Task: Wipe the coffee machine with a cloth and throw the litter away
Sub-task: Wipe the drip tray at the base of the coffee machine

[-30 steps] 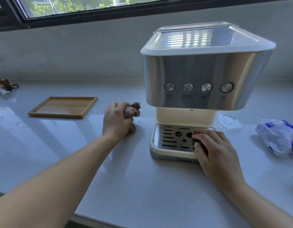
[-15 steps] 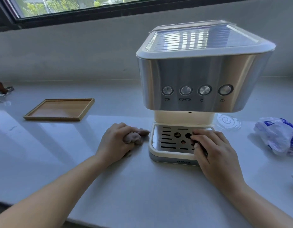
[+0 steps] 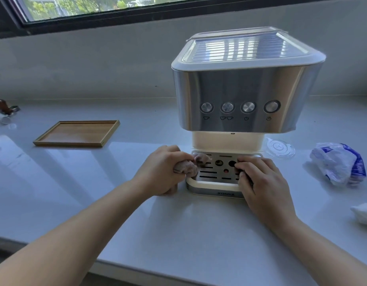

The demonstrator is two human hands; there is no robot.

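Low on the coffee machine [image 3: 240, 96], the left hand [image 3: 159, 172] is clenched round a bunched pinkish cloth [image 3: 188, 167], pressing it onto the left edge of the drip tray [image 3: 217, 174]. The right hand [image 3: 263, 182] lies on the tray's right front corner, fingers bent over the grille; whether they grip it I cannot tell. The machine stands on a white surface [image 3: 199, 234] below a window. A wooden tray [image 3: 77, 134] lies well to its left. To its right lie a clear lid [image 3: 279, 147], a crumpled bag [image 3: 337, 162] and a white wad [image 3: 364, 212].
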